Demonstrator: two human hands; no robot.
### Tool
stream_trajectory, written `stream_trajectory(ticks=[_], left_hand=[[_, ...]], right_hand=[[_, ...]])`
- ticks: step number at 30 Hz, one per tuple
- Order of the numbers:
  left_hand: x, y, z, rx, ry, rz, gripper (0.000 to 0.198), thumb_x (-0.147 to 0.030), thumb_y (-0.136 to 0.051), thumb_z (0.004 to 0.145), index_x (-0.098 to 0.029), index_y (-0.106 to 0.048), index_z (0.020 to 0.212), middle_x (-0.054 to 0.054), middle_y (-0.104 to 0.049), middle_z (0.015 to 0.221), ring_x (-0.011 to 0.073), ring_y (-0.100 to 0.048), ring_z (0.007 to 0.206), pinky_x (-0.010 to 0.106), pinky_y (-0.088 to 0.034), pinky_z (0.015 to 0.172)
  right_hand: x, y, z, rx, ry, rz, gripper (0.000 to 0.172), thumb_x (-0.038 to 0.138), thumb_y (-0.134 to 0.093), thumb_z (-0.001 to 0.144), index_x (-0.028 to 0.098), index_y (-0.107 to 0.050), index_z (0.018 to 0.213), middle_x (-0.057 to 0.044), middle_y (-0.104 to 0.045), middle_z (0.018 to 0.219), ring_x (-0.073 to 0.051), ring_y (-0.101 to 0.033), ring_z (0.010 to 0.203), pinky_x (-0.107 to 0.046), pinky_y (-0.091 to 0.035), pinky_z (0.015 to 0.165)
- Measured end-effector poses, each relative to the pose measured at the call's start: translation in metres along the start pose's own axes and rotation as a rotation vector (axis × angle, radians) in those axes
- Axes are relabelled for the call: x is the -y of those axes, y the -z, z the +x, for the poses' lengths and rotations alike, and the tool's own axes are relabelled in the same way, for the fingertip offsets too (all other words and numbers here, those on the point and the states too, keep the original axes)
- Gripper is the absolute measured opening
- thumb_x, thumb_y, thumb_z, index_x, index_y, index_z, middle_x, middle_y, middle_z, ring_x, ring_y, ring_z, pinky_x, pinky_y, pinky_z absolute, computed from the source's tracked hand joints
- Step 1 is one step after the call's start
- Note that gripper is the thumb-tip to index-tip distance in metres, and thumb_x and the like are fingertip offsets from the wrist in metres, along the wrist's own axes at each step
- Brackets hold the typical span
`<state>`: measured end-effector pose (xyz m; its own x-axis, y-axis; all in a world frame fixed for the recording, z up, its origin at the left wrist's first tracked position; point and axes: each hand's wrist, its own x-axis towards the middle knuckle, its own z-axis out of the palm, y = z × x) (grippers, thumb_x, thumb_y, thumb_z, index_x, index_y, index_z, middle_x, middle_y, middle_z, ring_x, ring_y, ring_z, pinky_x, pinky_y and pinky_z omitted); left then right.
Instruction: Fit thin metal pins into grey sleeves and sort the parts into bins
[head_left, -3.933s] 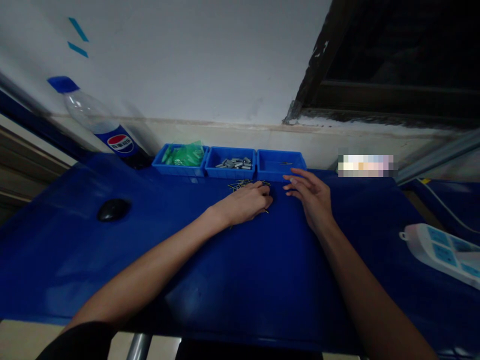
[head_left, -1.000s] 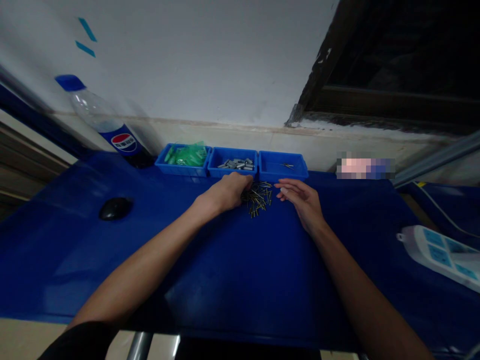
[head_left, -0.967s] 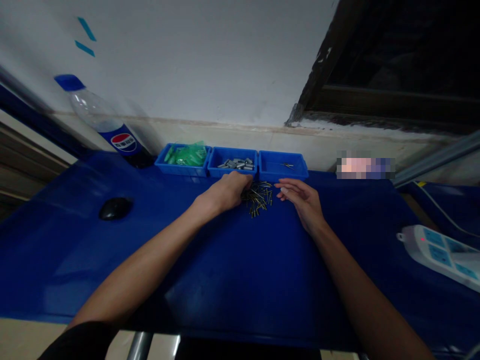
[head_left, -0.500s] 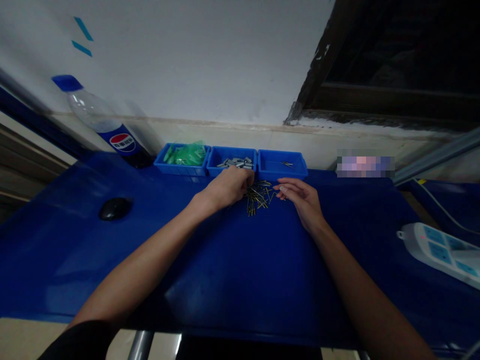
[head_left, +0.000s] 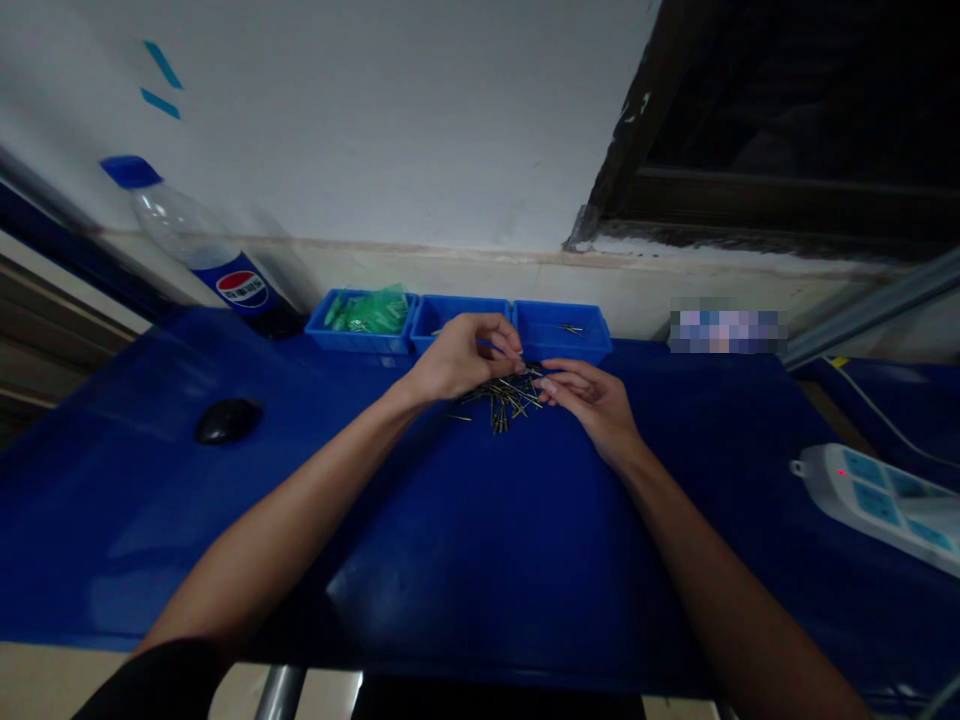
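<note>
A pile of thin brass-and-dark metal pins (head_left: 504,402) lies on the blue tabletop. Above its back edge is my left hand (head_left: 466,358), thumb and fingertips pinched together; whatever is between them is too small to make out. My right hand (head_left: 592,402) is at the pile's right side with its fingers closed, and a thin metal pin (head_left: 534,371) shows at their tips. Behind my left hand stands the middle blue bin (head_left: 429,318), its contents mostly hidden. The right blue bin (head_left: 536,320) holds a few thin pins (head_left: 571,328).
The left blue bin (head_left: 319,325) holds a green plastic bag (head_left: 379,310). A cola bottle (head_left: 240,285) leans in view at the back left, beyond a black computer mouse (head_left: 226,421). A white power strip (head_left: 862,490) lies on the right. A wall (head_left: 420,130) rises behind the bins.
My left hand has lifted slightly and turned its pinched fingertips toward the right hand. My right hand has moved left to the pile. A single pin now lies apart at the pile's left.
</note>
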<state>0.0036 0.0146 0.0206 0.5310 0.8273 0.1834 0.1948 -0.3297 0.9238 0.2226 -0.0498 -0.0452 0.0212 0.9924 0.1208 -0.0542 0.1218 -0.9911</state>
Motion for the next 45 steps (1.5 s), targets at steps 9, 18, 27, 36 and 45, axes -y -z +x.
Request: stream_trajectory(ticks=[9, 18, 27, 36, 45], left_hand=[[0.004, -0.007, -0.001, 0.043, -0.068, 0.093, 0.012, -0.017, -0.076, 0.077, -0.013, -0.069, 0.087, 0.006, -0.074, 0.089, 0.0136, -0.07, 0.078, 0.026, -0.061, 0.073], [-0.002, 0.0, -0.002, 0.114, -0.122, 0.357, 0.01, -0.013, -0.068, 0.084, -0.014, -0.07, 0.094, 0.007, -0.076, 0.096, 0.0156, -0.072, 0.084, 0.029, -0.058, 0.08], [0.002, 0.004, -0.006, 0.292, -0.065, 0.585, 0.016, -0.01, -0.062, 0.087, -0.014, -0.072, 0.098, 0.004, -0.074, 0.079, 0.0135, -0.065, 0.068, 0.026, -0.044, 0.064], [0.013, 0.012, -0.007, 0.331, -0.023, 0.837, 0.024, -0.007, -0.066, 0.08, -0.016, -0.07, 0.102, 0.008, -0.069, 0.098, 0.0168, -0.062, 0.077, 0.029, -0.045, 0.069], [0.009, 0.012, -0.012, 0.321, 0.096, 0.989, 0.037, -0.003, -0.066, 0.077, -0.018, -0.066, 0.111, 0.011, -0.066, 0.111, 0.0196, -0.063, 0.081, 0.03, -0.044, 0.067]], right_hand=[[-0.006, -0.002, 0.001, -0.033, -0.023, 0.115, 0.018, 0.032, -0.092, 0.076, 0.026, -0.087, 0.093, -0.005, -0.085, 0.087, -0.02, -0.078, 0.076, -0.034, -0.06, 0.072], [-0.006, -0.001, 0.003, -0.127, 0.054, 0.046, 0.018, 0.033, -0.091, 0.075, 0.026, -0.085, 0.091, -0.005, -0.084, 0.087, -0.023, -0.079, 0.077, -0.041, -0.065, 0.077], [-0.003, 0.011, 0.006, -0.15, 0.187, -0.094, 0.045, 0.032, -0.084, 0.084, 0.029, -0.076, 0.129, -0.007, -0.076, 0.137, -0.03, -0.074, 0.125, -0.055, -0.056, 0.115], [-0.009, 0.014, 0.007, -0.177, 0.15, -0.093, 0.023, 0.034, -0.083, 0.084, 0.027, -0.082, 0.106, -0.006, -0.083, 0.115, -0.026, -0.08, 0.102, -0.05, -0.061, 0.103], [-0.009, 0.014, 0.007, -0.151, 0.127, -0.101, 0.024, 0.037, -0.083, 0.084, 0.026, -0.082, 0.106, -0.007, -0.084, 0.108, -0.023, -0.079, 0.089, -0.046, -0.063, 0.091]])
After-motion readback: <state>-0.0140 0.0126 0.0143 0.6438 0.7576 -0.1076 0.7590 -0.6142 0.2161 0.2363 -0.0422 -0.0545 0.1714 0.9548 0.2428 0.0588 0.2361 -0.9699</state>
